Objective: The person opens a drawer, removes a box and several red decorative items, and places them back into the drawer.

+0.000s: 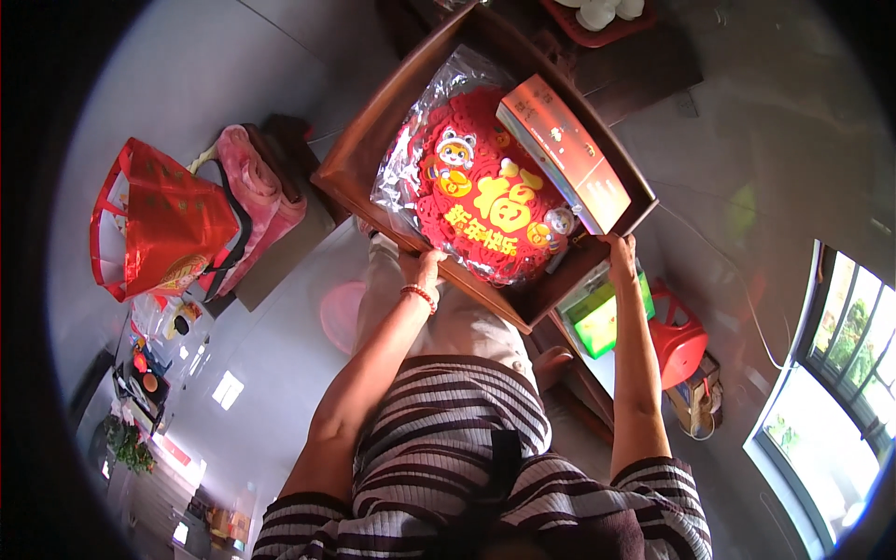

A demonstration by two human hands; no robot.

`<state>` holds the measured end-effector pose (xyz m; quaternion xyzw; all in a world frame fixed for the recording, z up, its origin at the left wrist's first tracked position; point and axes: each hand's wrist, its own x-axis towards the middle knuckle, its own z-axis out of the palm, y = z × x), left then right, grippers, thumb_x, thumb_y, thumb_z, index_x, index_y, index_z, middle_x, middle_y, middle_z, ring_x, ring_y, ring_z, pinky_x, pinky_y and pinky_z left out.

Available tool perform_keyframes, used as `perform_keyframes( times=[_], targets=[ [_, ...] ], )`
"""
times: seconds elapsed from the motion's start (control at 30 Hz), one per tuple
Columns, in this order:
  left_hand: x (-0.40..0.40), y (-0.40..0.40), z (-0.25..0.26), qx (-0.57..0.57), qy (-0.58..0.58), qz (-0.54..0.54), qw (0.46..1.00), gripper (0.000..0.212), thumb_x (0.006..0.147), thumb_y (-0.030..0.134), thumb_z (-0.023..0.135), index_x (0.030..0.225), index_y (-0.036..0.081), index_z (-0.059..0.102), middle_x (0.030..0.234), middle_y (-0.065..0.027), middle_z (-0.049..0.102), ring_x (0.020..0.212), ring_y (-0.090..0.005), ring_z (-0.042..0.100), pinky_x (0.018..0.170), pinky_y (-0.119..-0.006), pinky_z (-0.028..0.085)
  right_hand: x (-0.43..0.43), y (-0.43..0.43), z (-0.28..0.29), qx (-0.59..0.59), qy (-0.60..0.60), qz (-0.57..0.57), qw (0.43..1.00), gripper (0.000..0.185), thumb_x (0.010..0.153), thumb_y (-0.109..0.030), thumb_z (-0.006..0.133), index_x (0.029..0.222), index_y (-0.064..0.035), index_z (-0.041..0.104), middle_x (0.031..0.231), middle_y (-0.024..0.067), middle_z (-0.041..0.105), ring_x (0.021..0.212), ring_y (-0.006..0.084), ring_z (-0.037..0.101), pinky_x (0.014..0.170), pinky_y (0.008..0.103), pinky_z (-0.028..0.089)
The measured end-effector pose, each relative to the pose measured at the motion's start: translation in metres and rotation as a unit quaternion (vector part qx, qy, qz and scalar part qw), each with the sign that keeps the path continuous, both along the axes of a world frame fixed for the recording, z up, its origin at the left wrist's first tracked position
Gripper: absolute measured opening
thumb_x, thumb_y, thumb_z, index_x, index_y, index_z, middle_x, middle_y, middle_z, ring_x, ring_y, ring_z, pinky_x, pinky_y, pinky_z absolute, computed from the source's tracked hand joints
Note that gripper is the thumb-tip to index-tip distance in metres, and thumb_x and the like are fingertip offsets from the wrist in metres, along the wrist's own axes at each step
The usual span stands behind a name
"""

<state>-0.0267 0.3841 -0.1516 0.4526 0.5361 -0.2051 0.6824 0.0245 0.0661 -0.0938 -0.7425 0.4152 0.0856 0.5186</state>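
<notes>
A brown wooden drawer [392, 105] is held tilted in front of me, its open top facing up. My left hand [429, 269], with a beaded bracelet on the wrist, grips its near edge. My right hand [620, 253] grips the near right corner. Inside lies a round red paper decoration [469, 203] with gold characters and cartoon figures, in clear plastic wrap. A flat red and orange box [567, 150] leans along the drawer's right side, partly over the decoration. Smaller items by the near right corner are unclear.
A red gift bag [168, 217] and a folded pink blanket [255, 182] are at the left. To the right are a green box [595, 318], a red plastic stool [677, 343] and a barred window [850, 322]. A red basket [595, 35] with white items stands beyond the drawer.
</notes>
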Motion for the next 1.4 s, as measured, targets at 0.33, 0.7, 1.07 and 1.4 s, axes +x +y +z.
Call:
perform_keyframes(
  times=[0.33, 0.7, 1.07, 1.4],
  targets=[
    [0.01, 0.005, 0.014, 0.029, -0.007, -0.015, 0.999, 0.073, 0.052, 0.006, 0.059, 0.117, 0.011, 0.029, 0.1, -0.0076, 0.049, 0.083, -0.0238, 0.051, 0.062, -0.046, 0.044, -0.004, 0.011, 0.029, -0.164, -0.194, 0.01, 0.967, 0.065, 0.059, -0.011, 0.062, 0.118, -0.0048, 0.034, 0.1, 0.0113, 0.043, 0.096, 0.0241, 0.042, 0.08, 0.0337, 0.036],
    [0.019, 0.0, 0.031, -0.012, -0.01, -0.012, 1.0, 0.054, 0.052, 0.004, 0.059, 0.102, 0.014, 0.042, 0.097, -0.0035, 0.048, 0.091, -0.0242, 0.047, 0.073, -0.055, 0.038, 0.076, 0.072, 0.037, -0.441, -0.012, 0.384, 0.811, 0.104, 0.043, -0.035, 0.075, 0.129, -0.017, 0.02, 0.114, 0.0197, 0.034, 0.109, 0.0354, 0.03, 0.088, 0.0479, 0.025],
    [0.013, 0.001, 0.014, -0.003, 0.044, -0.014, 0.999, 0.064, 0.052, 0.003, 0.058, 0.111, 0.014, 0.035, 0.106, -0.0051, 0.046, 0.094, -0.0255, 0.047, 0.072, -0.051, 0.04, 0.011, 0.116, 0.049, -0.408, -0.124, 0.403, 0.81, 0.079, 0.048, -0.02, 0.064, 0.121, -0.0159, 0.034, 0.09, 0.0154, 0.04, 0.081, 0.0297, 0.043, 0.067, 0.0414, 0.035],
    [0.014, 0.0, 0.013, 0.014, 0.045, 0.003, 0.999, 0.055, 0.053, 0.0, 0.059, 0.102, 0.013, 0.04, 0.096, -0.0043, 0.048, 0.089, -0.0225, 0.048, 0.072, -0.05, 0.043, 0.132, -0.015, 0.103, -0.53, -0.146, 0.251, 0.797, 0.065, 0.057, -0.021, 0.059, 0.118, -0.0226, 0.035, 0.09, 0.0168, 0.044, 0.08, 0.0351, 0.048, 0.065, 0.044, 0.041]
  ],
)
